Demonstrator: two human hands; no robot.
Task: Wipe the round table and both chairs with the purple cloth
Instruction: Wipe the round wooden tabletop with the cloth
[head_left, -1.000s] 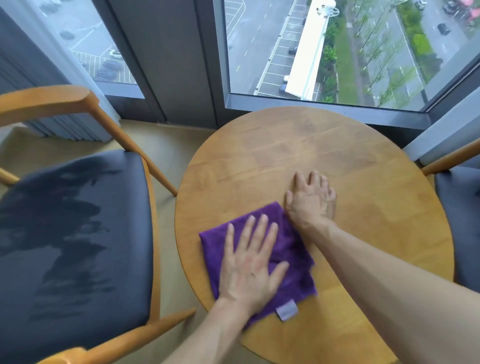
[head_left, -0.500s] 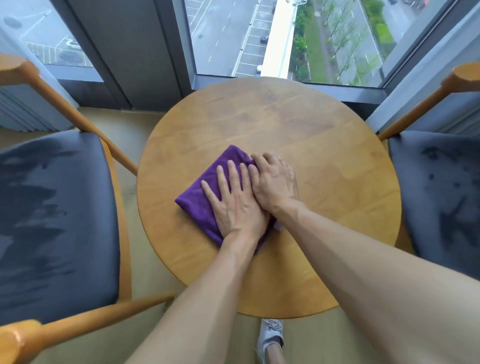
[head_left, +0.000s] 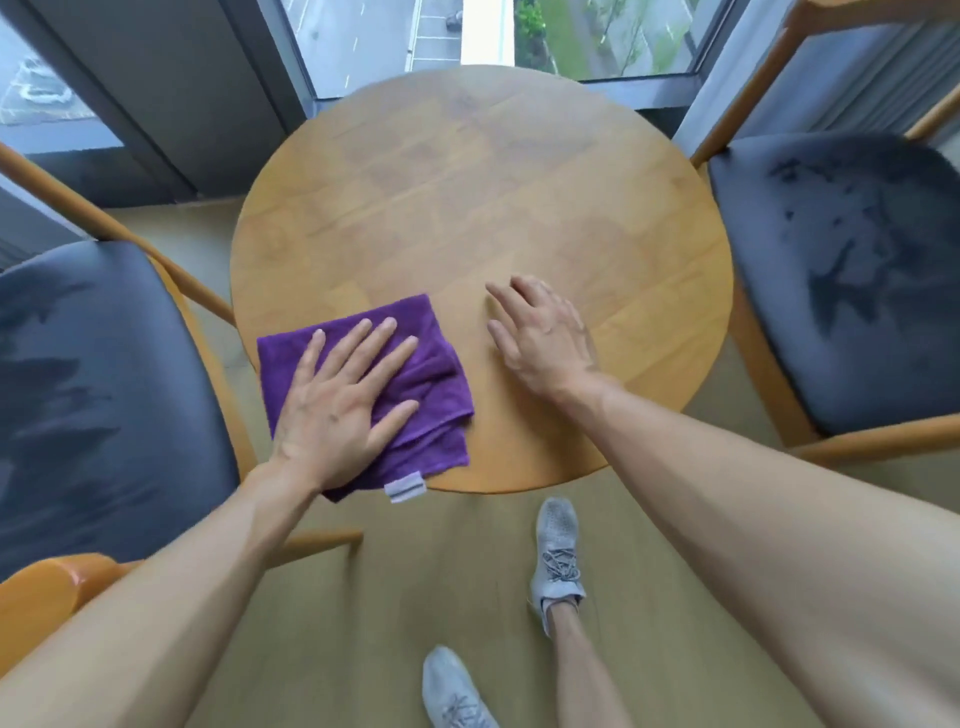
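The left hand (head_left: 340, 402) lay flat on the purple cloth (head_left: 415, 374), fingers straight and spread, pressing it onto the round table (head_left: 483, 197) at the lower left of the tabletop, close to the near rim. A pale label at the cloth's near edge hung just past that rim. Half a second before, both hands had been together on the cloth nearer the middle of the table; a second before, the cloth had been at the near left edge with the right hand resting just beyond its far corner. So the cloth had gone in toward the centre and come back out to the near left, which reads as one pass of a wiping stroke.

The right hand (head_left: 540, 338) had come off the cloth and now rested on bare wood to the cloth's right, well apart from it. Its fingers were loosely bent and held nothing.

The wiping of the table looked to be under way, with the left hand alone driving the cloth. The far half of the tabletop showed faint dull streaks, though whether that was damp or only grain and blur could not be told. The left chair (head_left: 104, 389) and the right chair (head_left: 852, 280), at the two sides of the frame, both carried dark patchy marks on their seats, possibly wet from wiping, but that could not be settled.
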